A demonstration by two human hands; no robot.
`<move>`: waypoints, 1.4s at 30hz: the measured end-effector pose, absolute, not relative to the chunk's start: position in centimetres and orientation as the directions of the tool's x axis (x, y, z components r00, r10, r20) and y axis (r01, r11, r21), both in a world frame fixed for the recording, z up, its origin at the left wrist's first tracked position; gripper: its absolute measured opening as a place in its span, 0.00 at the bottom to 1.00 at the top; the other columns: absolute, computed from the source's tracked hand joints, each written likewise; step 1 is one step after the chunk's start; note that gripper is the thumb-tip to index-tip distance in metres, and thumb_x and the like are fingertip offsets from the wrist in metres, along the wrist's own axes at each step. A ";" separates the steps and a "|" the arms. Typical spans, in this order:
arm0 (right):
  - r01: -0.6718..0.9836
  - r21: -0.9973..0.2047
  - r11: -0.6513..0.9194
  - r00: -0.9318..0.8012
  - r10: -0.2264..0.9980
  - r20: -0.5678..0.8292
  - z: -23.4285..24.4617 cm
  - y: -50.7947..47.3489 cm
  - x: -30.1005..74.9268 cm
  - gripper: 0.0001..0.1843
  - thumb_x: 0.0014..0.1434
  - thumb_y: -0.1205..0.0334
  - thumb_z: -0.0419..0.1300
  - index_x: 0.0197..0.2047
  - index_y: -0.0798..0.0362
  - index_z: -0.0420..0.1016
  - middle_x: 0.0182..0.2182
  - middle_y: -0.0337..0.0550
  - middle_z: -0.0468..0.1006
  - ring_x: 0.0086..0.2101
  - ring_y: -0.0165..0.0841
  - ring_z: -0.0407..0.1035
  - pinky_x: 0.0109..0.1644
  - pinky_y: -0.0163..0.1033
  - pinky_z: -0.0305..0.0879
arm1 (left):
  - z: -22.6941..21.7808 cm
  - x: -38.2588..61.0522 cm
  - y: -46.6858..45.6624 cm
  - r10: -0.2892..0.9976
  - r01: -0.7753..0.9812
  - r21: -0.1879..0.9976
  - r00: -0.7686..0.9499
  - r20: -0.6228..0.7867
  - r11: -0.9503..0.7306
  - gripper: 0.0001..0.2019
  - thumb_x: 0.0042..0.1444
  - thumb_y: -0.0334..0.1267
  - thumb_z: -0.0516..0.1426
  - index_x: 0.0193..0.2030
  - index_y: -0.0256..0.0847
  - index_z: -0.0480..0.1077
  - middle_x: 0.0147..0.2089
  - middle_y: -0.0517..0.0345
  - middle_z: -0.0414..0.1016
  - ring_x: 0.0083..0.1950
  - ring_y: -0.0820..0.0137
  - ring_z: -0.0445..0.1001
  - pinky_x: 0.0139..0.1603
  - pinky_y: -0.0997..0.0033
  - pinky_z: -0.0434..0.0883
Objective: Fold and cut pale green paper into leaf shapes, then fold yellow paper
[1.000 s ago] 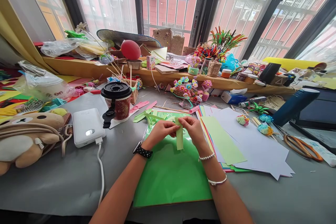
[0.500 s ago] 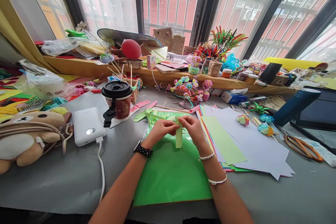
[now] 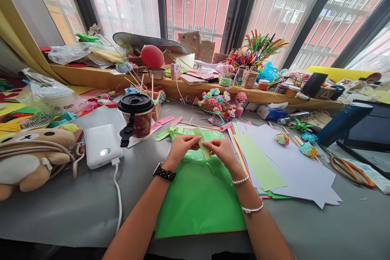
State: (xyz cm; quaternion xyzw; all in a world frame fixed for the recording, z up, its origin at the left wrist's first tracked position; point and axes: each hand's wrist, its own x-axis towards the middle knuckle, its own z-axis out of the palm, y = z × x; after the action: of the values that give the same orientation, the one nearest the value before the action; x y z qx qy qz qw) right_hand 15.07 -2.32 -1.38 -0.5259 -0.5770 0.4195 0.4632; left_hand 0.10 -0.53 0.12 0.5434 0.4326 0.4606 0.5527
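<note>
A light green paper strip (image 3: 205, 150) is pinched between both hands above a bright green sheet (image 3: 201, 207). My left hand (image 3: 184, 148) grips its left edge with thumb and fingers, while my right hand (image 3: 221, 150) closes on its right side. The strip tilts, its top leaning left. Its exact folds are too small to make out. Folded light green paper pieces (image 3: 166, 133) lie just beyond my left hand. To the right of my right hand rests a wider light green paper strip (image 3: 257, 162), on top of white sheets (image 3: 292, 162).
A lidded paper cup (image 3: 141, 124), a white power bank (image 3: 103, 146) with its cable and a plush bear (image 3: 36, 162) stand on the left. Scissors (image 3: 350, 170) and a dark blue bottle (image 3: 344, 124) lie at right. Crafted flowers (image 3: 216, 103) sit ahead by the cluttered sill.
The paper strip has turned from hanging upright to a slant, its lower end swinging up. My right hand has shifted slightly lower along it; my left hand stays nearly in place.
</note>
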 end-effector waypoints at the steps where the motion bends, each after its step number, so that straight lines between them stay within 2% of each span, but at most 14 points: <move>1: 0.224 -0.969 0.099 -0.018 0.995 0.097 -1.4 -2.3 15.1 0.17 0.41 0.50 0.61 0.19 0.57 0.73 0.14 0.37 0.68 0.17 0.25 0.59 0.21 0.32 0.56 | 0.1 0.1 -0.5 0.979 -0.040 0.999 0.202 0.022 -0.014 0.12 0.37 0.44 0.62 0.23 0.35 0.74 0.20 0.58 0.73 0.25 0.71 0.72 0.31 0.71 0.72; 8: 0.286 -0.949 0.129 0.022 0.990 0.141 -1.4 -2.3 15.0 0.16 0.43 0.52 0.60 0.19 0.58 0.71 0.13 0.35 0.64 0.17 0.24 0.55 0.20 0.31 0.50 | 0.1 0.2 -0.5 0.985 -0.050 0.999 0.174 0.017 -0.008 0.12 0.37 0.43 0.62 0.23 0.34 0.74 0.20 0.59 0.72 0.25 0.73 0.71 0.31 0.73 0.71; 15: 0.197 -0.977 0.083 -0.036 0.996 0.077 -1.7 -2.1 15.0 0.15 0.41 0.52 0.62 0.22 0.58 0.73 0.17 0.38 0.69 0.19 0.25 0.60 0.24 0.31 0.56 | 0.0 0.0 -0.3 0.991 -0.126 0.992 0.131 0.028 -0.012 0.11 0.38 0.42 0.62 0.23 0.35 0.74 0.22 0.60 0.73 0.24 0.75 0.71 0.30 0.76 0.70; 29: 0.132 -0.989 0.063 -0.060 0.997 0.056 -1.8 -2.0 15.0 0.13 0.41 0.54 0.62 0.23 0.57 0.73 0.17 0.38 0.70 0.19 0.27 0.63 0.25 0.33 0.60 | -0.5 0.0 0.0 0.994 -0.113 0.991 0.066 0.083 -0.076 0.12 0.38 0.43 0.62 0.24 0.34 0.73 0.21 0.60 0.72 0.25 0.74 0.70 0.32 0.74 0.70; 34: 0.147 -0.989 0.028 -0.151 0.989 0.005 -1.0 -2.4 15.6 0.14 0.43 0.53 0.61 0.23 0.58 0.73 0.17 0.38 0.70 0.20 0.26 0.63 0.26 0.33 0.60 | -0.1 -0.4 -0.1 0.976 -0.063 0.997 0.210 0.064 -0.052 0.12 0.40 0.44 0.61 0.24 0.34 0.73 0.22 0.58 0.73 0.26 0.73 0.71 0.29 0.75 0.69; 38: 0.087 -0.988 0.125 -0.070 0.990 0.120 -0.5 -2.7 15.8 0.14 0.45 0.53 0.60 0.25 0.57 0.73 0.20 0.39 0.71 0.23 0.27 0.64 0.28 0.32 0.60 | 0.1 -0.5 -0.2 0.918 0.032 0.995 0.390 0.078 -0.098 0.12 0.41 0.44 0.60 0.23 0.35 0.73 0.22 0.58 0.73 0.25 0.74 0.69 0.28 0.77 0.68; 42: 0.052 -0.982 0.180 -0.007 0.984 0.180 -0.6 -2.6 15.7 0.13 0.45 0.54 0.60 0.27 0.56 0.73 0.21 0.39 0.71 0.24 0.27 0.64 0.28 0.33 0.60 | 0.1 -0.3 -0.4 0.881 0.091 0.987 0.467 0.076 -0.134 0.13 0.42 0.45 0.59 0.22 0.35 0.73 0.22 0.59 0.72 0.24 0.75 0.69 0.27 0.77 0.67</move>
State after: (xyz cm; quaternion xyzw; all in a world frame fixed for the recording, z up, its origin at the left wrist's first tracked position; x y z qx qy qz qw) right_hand 15.67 -2.65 -0.64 -0.4651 -0.5566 0.4402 0.5292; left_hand -0.29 -0.41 0.09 0.6604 0.3680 0.3617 0.5455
